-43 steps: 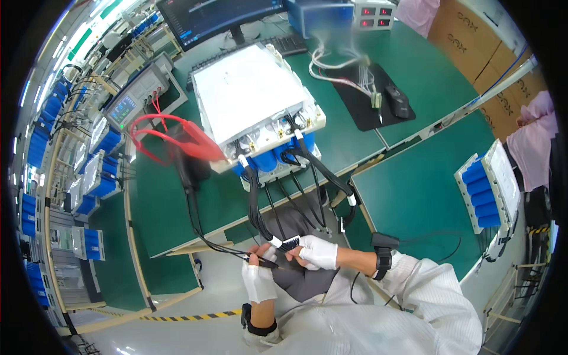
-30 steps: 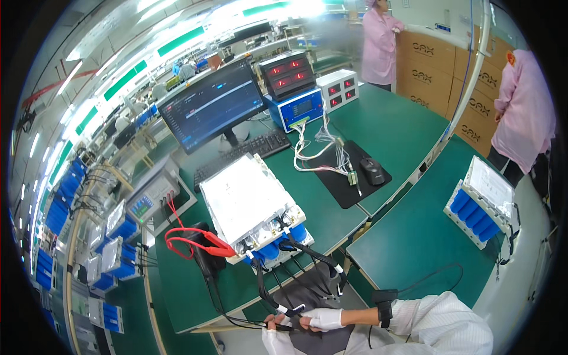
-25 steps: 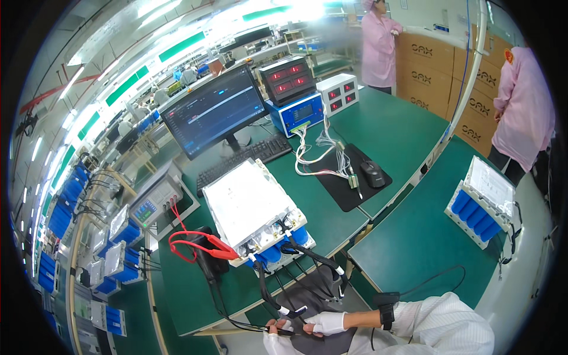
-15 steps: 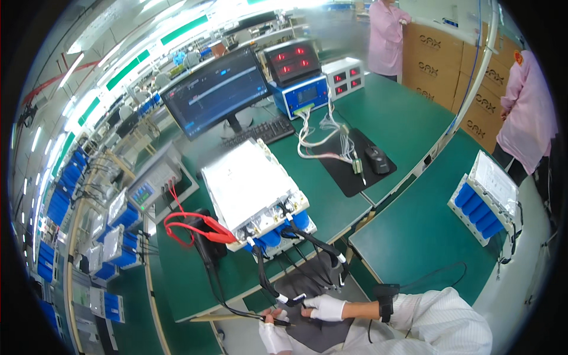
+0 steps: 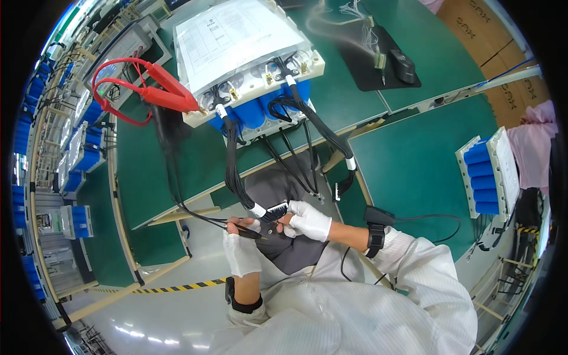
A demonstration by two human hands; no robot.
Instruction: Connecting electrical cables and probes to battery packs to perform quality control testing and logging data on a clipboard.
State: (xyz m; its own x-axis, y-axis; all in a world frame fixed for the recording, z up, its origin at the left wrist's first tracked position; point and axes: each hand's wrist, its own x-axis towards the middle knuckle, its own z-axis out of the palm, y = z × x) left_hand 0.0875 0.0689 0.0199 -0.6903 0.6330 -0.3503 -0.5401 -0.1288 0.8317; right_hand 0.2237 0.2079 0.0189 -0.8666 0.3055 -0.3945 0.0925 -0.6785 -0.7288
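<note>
My left hand (image 5: 242, 253), in a white fingerless glove, is closed around a black test probe (image 5: 249, 233) whose thin metal tip points right. Close beside it, my right hand (image 5: 310, 221), gloved the same way, grips the connector (image 5: 276, 211) at the end of a black wire harness (image 5: 234, 171). The probe tip is just below the connector; whether they touch, I cannot tell. That harness hangs from a battery pack (image 5: 248, 115) with blue cylindrical cells, cream end frames and a paper sheet on top. A red alligator clip (image 5: 171, 89) bites its near left corner.
A second harness connector (image 5: 338, 190) dangles to the right, above my lap. On the green bench (image 5: 414, 160) stands another battery pack (image 5: 486, 174). A mouse (image 5: 403, 65) lies on a black mat. Shelves with more packs (image 5: 77, 222) line the left; a person's pink sleeve (image 5: 532, 142) shows far right.
My view has tilted down, so the monitor and meters have left the picture. The probe and connector stay close together in my hands, with the connector now turned more toward the probe.
</note>
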